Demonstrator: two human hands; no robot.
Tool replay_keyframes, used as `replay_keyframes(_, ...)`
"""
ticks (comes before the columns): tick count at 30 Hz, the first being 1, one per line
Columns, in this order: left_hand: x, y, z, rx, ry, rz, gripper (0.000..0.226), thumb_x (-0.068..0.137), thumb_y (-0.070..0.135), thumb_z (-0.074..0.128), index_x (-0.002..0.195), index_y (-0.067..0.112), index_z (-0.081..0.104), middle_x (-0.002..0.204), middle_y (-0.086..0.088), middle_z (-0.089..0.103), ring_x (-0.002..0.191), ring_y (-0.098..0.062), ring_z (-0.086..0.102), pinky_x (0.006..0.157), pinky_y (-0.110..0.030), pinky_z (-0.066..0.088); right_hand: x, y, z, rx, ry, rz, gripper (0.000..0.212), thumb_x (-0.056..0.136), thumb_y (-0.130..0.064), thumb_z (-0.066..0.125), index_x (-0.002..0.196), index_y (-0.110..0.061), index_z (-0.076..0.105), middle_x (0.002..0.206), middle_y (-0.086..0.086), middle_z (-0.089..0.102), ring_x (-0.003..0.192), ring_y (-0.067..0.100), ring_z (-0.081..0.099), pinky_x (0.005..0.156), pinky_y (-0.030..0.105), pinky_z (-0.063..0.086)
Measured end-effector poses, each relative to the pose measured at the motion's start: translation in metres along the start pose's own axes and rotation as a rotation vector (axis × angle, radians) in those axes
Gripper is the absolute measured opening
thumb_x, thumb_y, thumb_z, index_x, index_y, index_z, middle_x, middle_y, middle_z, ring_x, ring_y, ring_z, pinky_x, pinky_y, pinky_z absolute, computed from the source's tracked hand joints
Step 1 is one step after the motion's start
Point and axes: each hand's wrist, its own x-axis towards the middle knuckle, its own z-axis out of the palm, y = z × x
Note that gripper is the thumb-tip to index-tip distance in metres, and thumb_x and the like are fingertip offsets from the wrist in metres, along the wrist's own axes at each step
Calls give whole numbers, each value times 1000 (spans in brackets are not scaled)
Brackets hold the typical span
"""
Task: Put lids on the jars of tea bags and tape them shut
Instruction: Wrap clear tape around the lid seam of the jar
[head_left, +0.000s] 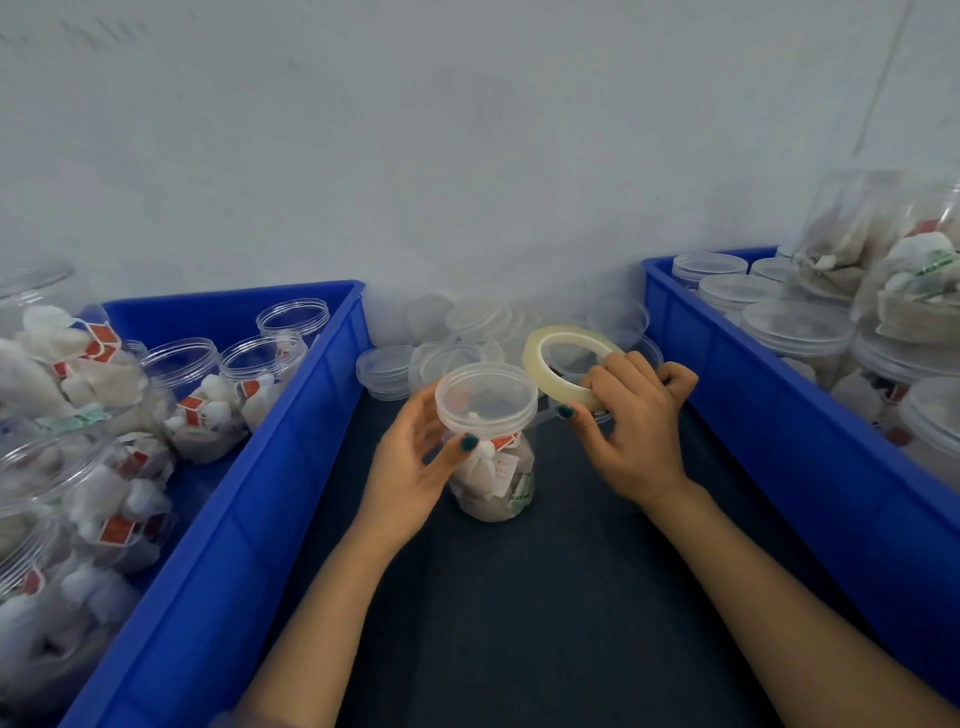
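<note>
A clear jar of tea bags (493, 478) stands on the dark table between two blue bins, with a clear lid (485, 397) on top. My left hand (415, 467) holds the jar just under the lid, thumb pressed against the front. My right hand (634, 415) grips a roll of clear tape (563, 364) to the right of the lid. A short strip of tape runs from the roll to the lid's edge.
A pile of loose clear lids (457, 338) lies behind the jar against the wall. The left blue bin (249, 493) holds open jars of tea bags. The right blue bin (753, 395) holds several lidded jars stacked up.
</note>
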Motion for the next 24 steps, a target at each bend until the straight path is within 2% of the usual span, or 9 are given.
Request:
replay_keyframes(2, 4, -6, -6, 9, 21, 16, 42, 91, 7, 67, 127, 26, 59, 125, 22, 66, 119, -4, 62, 97, -21, 52, 0, -1, 0, 2, -8, 9, 36, 97, -46, 47, 75, -18, 56, 84, -9, 51, 82, 12, 47, 78, 37, 19)
replay_keyframes(3, 5, -7, -9, -2, 36, 9, 39, 94, 0, 61, 125, 24, 62, 122, 19, 69, 117, -8, 65, 92, -22, 55, 1, -2, 0, 3, -15, 15, 36, 97, -45, 47, 75, -18, 57, 83, -9, 52, 82, 13, 47, 78, 37, 19)
replay_keyframes(5, 6, -1, -11, -61, 137, -54, 25, 103, 15, 50, 124, 19, 65, 118, 11, 72, 113, -12, 67, 90, -28, 58, 1, -1, 0, 1, -27, 19, 36, 97, -45, 48, 75, -18, 58, 84, -8, 54, 83, 13, 48, 78, 37, 19)
replay_keyframes(8, 7, 25, -9, 61, 296, -18, 54, 101, 61, 36, 128, 24, 64, 124, 13, 67, 116, -2, 62, 102, -39, 52, 0, 0, 1, -6, -37, 18, 35, 97, -46, 49, 77, -19, 59, 85, -8, 55, 83, 12, 48, 79, 37, 19)
replay_keyframes(10, 9, 51, 1, 404, 208, 54, 74, 84, 86, 32, 131, 36, 59, 131, 21, 60, 120, 1, 55, 99, -38, 50, 0, -1, 1, -2, -43, 16, 34, 97, -45, 49, 77, -19, 58, 85, -7, 55, 84, 12, 47, 78, 37, 20)
replay_keyframes(12, 14, 73, 22, 882, 73, 39, 104, 68, 101, 23, 144, 34, 43, 148, 11, 49, 136, -11, 44, 100, -44, 47, 1, -3, 2, 11, -54, 16, 34, 97, -45, 47, 77, -20, 56, 85, -7, 54, 83, 11, 46, 77, 38, 21)
replay_keyframes(15, 20, 80, 52, 1167, 20, -104, 120, 67, 99, 29, 152, 14, 28, 154, -11, 39, 142, -28, 36, 100, -46, 45, 3, -4, -1, 37, -94, 22, 22, 94, -36, 45, 78, -23, 52, 85, -10, 48, 83, 11, 45, 76, 36, 17)
replay_keyframes(18, 23, 70, 56, 1155, 94, -83, 104, 72, 90, 44, 139, 10, 40, 140, -8, 48, 129, -25, 45, 88, -38, 47, 3, -1, -4, 29, -192, 11, 29, 99, -40, 35, 84, -23, 53, 90, -10, 48, 86, 11, 45, 77, 36, 17)
replay_keyframes(24, 26, 62, 40, 1046, -8, 8, 91, 78, 79, 54, 145, 19, 40, 145, 1, 46, 133, -20, 42, 99, -35, 42, 15, 0, -11, -12, -315, -40, 36, 102, -46, 29, 89, -23, 54, 94, -8, 50, 91, 16, 48, 79, 38, 21)
